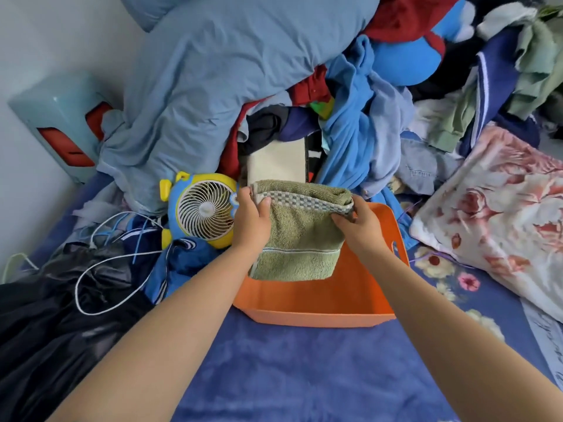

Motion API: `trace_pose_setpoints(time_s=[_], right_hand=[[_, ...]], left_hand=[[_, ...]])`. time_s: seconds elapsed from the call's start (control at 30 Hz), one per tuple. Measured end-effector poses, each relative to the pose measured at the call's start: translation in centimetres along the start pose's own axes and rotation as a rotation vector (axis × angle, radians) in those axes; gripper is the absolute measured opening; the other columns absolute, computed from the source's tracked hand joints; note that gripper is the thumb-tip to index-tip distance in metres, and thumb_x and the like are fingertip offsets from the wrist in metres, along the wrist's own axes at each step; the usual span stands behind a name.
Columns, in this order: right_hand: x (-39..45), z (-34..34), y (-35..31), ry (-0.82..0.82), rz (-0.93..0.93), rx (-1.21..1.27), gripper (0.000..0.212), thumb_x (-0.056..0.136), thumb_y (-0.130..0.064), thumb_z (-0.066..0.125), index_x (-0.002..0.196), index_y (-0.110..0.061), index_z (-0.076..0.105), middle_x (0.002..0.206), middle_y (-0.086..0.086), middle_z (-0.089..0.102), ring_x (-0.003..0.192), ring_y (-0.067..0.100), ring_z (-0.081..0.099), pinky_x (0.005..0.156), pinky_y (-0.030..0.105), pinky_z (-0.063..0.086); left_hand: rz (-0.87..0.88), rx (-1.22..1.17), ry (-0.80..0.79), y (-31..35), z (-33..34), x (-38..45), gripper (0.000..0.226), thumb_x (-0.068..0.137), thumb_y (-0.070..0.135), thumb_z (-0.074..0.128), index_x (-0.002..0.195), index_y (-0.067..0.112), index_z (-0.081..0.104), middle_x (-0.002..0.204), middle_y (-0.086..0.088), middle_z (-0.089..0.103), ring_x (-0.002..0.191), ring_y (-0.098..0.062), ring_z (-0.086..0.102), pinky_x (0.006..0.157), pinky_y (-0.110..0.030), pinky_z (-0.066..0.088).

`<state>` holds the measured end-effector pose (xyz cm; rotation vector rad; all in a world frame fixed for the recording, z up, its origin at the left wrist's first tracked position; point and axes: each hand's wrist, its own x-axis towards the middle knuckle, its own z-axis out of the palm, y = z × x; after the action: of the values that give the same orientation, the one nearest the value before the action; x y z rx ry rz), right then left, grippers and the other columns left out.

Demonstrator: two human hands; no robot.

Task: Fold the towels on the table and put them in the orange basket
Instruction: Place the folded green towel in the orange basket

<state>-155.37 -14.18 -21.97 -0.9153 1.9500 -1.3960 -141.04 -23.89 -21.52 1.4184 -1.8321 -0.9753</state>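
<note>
Blue fuzzy blanket (pixel 274 376) fills the lower frame, beneath two bare forearms. At centre, the left hand (pixel 251 219) and right hand (pixel 358 222) each pinch a top corner of a folded green terry towel (pixel 300 239), which hangs over the orange plastic basket (pixel 320 303). A yellow-and-blue toy fan (pixel 202 210) sits left of it.

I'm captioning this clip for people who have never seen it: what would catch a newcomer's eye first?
Dead centre, both hands, left hand and right hand, hold a folded green towel by its top corners over the orange basket. To its left lies a yellow and blue toy-like fan, and behind rises a heap of blue and red laundry.
</note>
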Motion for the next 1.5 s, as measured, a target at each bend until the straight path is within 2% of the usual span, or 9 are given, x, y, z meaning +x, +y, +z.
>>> trace_pose_setpoints(time_s=[0.13,0.23,0.43,0.57,0.8,1.03,1.13,1.23,1.5], right_hand=[[3.7,2.2,4.9,-0.105,0.130,-0.107,0.038,0.090,-0.005,0.051,0.127,-0.011,0.046,0.110,0.003,0.056,0.103,0.019,0.051,0.092,0.033,0.043],[5.8,4.1,9.5,-0.192,0.351,-0.219,0.032,0.091,-0.009,0.051,0.122,-0.002,0.045,0.110,0.015,0.057,0.100,0.032,0.055,0.089,0.045,0.049],[9.1,8.7,18.6,-0.398,0.699,-0.474,0.022,0.093,-0.014,0.047,0.111,-0.001,0.049,0.082,0.007,0.051,0.066,0.017,0.047,0.050,0.024,0.037],[10.9,11.6,22.2,-0.459,0.691,-0.521,0.022,0.095,-0.015,0.043,0.105,0.002,0.054,0.076,0.007,0.051,0.066,0.020,0.048,0.059,0.030,0.038],[12.3,13.5,25.2,-0.247,0.564,-0.530,0.039,0.095,-0.022,0.043,0.126,0.002,0.039,0.124,0.022,0.053,0.112,0.036,0.051,0.081,0.035,0.043],[9.8,11.8,25.1,-0.265,-0.328,-1.008,0.023,0.071,0.005,0.064,0.093,0.004,0.061,0.099,0.026,0.060,0.090,0.044,0.059,0.065,0.046,0.051],[9.4,12.0,26.1,-0.614,-0.116,-1.084,0.042,0.094,-0.012,0.040,0.136,-0.010,0.036,0.150,0.010,0.022,0.139,0.030,0.019,0.102,0.046,0.036],[9.4,12.5,26.6,-0.735,0.038,-1.112,0.050,0.098,-0.015,0.029,0.145,-0.017,0.014,0.155,-0.001,-0.007,0.143,0.019,-0.008,0.111,0.042,0.027],[9.4,10.5,20.1,-0.688,-0.013,-1.128,0.046,0.092,-0.007,0.035,0.139,-0.010,0.032,0.155,0.007,0.011,0.144,0.022,0.002,0.113,0.041,0.020]], left_hand=[[-0.048,0.132,-0.034,-5.4,3.8,3.0,0.040,0.097,0.020,0.040,0.130,0.001,0.034,0.124,-0.020,0.053,0.112,-0.035,0.051,0.084,-0.032,0.037],[-0.189,0.264,-0.140,-9.9,7.2,4.2,0.035,0.098,0.023,0.036,0.126,0.001,0.036,0.117,-0.021,0.056,0.102,-0.037,0.055,0.072,-0.032,0.037],[-0.580,0.412,-0.345,-18.4,13.9,5.9,0.051,0.100,0.016,0.034,0.143,-0.001,0.012,0.135,-0.021,0.047,0.121,-0.034,0.049,0.085,-0.035,0.041],[-0.684,0.385,-0.279,-22.2,16.4,7.1,0.047,0.099,0.012,0.031,0.142,0.003,0.015,0.139,-0.021,0.043,0.125,-0.035,0.045,0.098,-0.040,0.039],[-0.508,0.346,-0.060,-24.0,18.9,7.8,0.030,0.098,0.017,0.035,0.125,0.004,0.035,0.124,-0.021,0.054,0.110,-0.036,0.054,0.076,-0.039,0.041],[0.624,0.853,-0.121,-25.5,17.9,5.6,0.030,0.071,0.008,0.047,0.088,0.006,0.071,0.093,-0.011,0.070,0.095,-0.028,0.056,0.082,-0.036,0.054],[0.409,0.948,-0.483,-26.4,17.5,5.5,0.045,0.092,0.023,0.045,0.133,0.004,0.044,0.141,-0.016,0.041,0.134,-0.025,0.035,0.113,-0.033,0.025],[0.193,0.987,-0.628,-27.2,17.4,5.8,0.058,0.100,0.033,0.026,0.147,0.010,0.003,0.156,-0.009,0.001,0.145,-0.023,-0.001,0.117,-0.033,-0.001],[0.235,1.069,-0.662,-20.2,14.8,6.8,0.050,0.090,0.005,0.041,0.139,0.006,0.028,0.149,-0.014,0.022,0.140,-0.028,0.016,0.113,-0.038,0.020]])
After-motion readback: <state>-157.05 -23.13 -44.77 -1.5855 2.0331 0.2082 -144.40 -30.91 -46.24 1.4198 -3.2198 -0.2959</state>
